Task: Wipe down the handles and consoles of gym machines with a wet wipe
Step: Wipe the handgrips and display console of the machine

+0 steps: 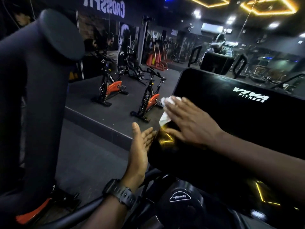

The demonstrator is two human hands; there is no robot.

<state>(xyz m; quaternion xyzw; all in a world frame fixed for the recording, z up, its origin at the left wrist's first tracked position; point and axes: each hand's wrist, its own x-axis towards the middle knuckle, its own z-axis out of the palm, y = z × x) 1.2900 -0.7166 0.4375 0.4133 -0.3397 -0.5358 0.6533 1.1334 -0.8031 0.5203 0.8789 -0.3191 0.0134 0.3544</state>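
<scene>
A glossy black console (239, 123) marked VIVA FITNESS fills the right half of the head view. My right hand (189, 123) lies flat on its left part, fingers straight, pressing a crumpled white wet wipe (166, 111) against the surface. My left hand (140, 151), wearing a black watch at the wrist, is held edge-on with straight fingers against the console's left side. A thick black padded handle (41, 80) rises at the left, apart from both hands.
A round black knob labelled RESISTANCE (179, 196) sits below the console. A mirror wall ahead reflects a person wearing a headset behind the console. An orange and black spin bike (148, 98) stands by the mirror, with its reflection (110, 86) to the left.
</scene>
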